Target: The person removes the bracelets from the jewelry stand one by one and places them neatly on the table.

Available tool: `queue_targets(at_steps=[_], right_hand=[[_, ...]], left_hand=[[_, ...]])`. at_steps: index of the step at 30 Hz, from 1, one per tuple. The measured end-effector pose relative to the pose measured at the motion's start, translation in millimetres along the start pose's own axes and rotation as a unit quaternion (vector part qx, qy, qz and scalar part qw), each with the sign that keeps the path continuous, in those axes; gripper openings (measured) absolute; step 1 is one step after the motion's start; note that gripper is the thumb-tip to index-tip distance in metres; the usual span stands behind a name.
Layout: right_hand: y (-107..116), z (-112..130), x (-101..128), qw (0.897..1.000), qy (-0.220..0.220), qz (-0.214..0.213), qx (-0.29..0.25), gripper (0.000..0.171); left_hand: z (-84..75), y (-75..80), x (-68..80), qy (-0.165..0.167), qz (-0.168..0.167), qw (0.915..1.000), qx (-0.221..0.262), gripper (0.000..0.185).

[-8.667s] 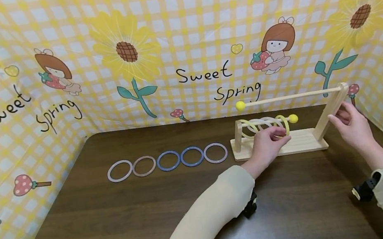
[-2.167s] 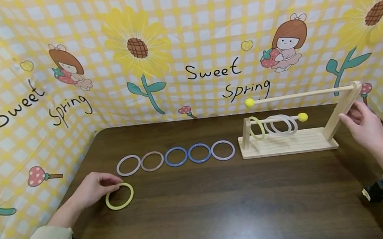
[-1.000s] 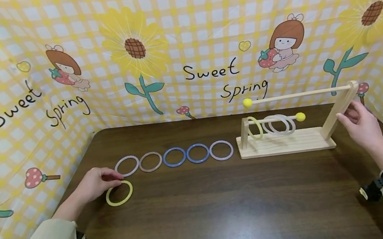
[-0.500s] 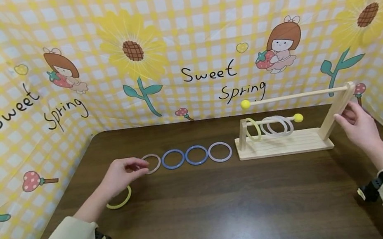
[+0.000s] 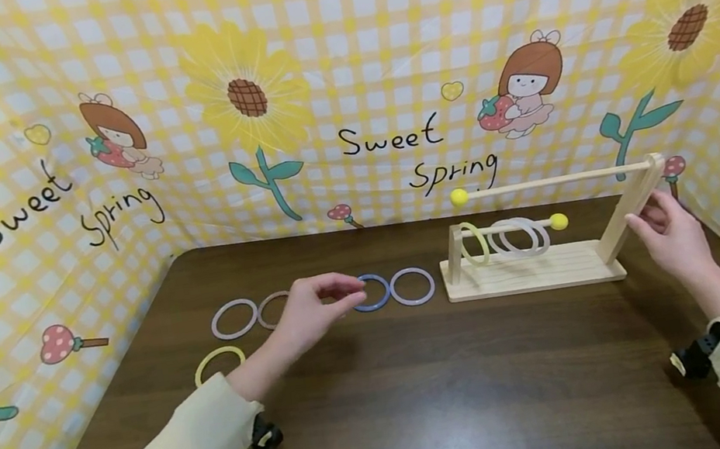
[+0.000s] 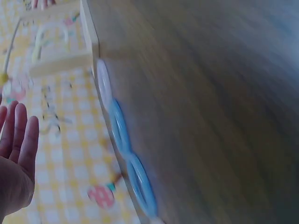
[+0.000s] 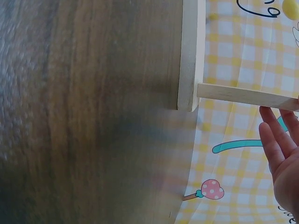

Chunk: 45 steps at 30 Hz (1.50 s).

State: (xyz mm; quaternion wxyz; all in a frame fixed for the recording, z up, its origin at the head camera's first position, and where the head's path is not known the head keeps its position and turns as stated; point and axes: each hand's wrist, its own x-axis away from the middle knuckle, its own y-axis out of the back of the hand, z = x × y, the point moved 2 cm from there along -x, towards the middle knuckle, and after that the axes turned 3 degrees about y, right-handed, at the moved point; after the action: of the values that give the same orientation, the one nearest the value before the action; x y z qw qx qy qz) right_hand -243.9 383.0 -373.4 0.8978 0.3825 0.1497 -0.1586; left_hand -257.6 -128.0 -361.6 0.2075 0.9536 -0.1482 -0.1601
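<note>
My left hand [image 5: 313,312]: it hangs over the row of rings on the worktop [image 5: 430,402], palm down, above the spot between the pinkish ring and the blue ring; it holds nothing.
My left fingers [image 6: 18,135]: straight and close together in the left wrist view, relaxed, nothing between them; in the head view the fingertips reach toward the blue ring [image 5: 371,292] without plainly touching it.
My right hand [image 5: 669,238]: it sits at the slanted post [image 5: 627,213] of the wooden stand [image 5: 530,272], at the stand's right end.
My right fingers [image 7: 275,140]: fairly straight and slightly apart; in the head view they rest against the post, while the right wrist view shows a small gap to the wood, so I cannot tell how firm the contact is.
Yellow ring [image 5: 218,363]: flat on the worktop, near my left forearm, in front of the row and apart from it.
Row of rings: a pale ring [image 5: 234,319], a pinkish ring [image 5: 269,309] partly hidden by my hand, the blue ring, then a whitish ring [image 5: 412,286] just beside the stand's base.
Stand's lower rod [image 5: 509,228]: it carries a yellow hanging ring [image 5: 474,242] and clear hanging rings [image 5: 519,237], and ends in a yellow ball.
Upper rod [image 5: 547,181]: bare, with a yellow ball at its left tip.
</note>
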Motion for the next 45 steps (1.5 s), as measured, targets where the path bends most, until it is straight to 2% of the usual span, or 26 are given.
queue_targets(at_steps=[9, 14, 23, 32, 45], right_hand=[[1.3, -0.6, -3.2, 1.000, 0.004, 0.000, 0.000, 0.056], [-0.3, -0.1, -4.1, 1.000, 0.005, 0.001, -0.002, 0.055], [-4.2, 0.7, -5.8, 1.000, 0.003, 0.006, 0.010, 0.055], [-2.5, -1.1, -2.4, 1.000, 0.005, 0.002, 0.002, 0.055], [-1.5, -3.7, -1.2, 1.000, 0.005, -0.003, 0.005, 0.055]], left_hand=[[-24.4, -44.7, -21.9, -0.042, 0.032, 0.9981, 0.033, 0.015], [-30.4, -66.7, -31.0, -0.036, 0.052, 0.9975, 0.031, 0.017], [-40.6, -97.5, -42.1, -0.038, 0.069, 0.9961, 0.038, 0.017], [-49.6, -130.7, -53.4, -0.019, 0.067, 0.9957, 0.062, 0.018], [-55.7, -178.2, -71.5, -0.033, 0.054, 0.9953, 0.073, 0.018]])
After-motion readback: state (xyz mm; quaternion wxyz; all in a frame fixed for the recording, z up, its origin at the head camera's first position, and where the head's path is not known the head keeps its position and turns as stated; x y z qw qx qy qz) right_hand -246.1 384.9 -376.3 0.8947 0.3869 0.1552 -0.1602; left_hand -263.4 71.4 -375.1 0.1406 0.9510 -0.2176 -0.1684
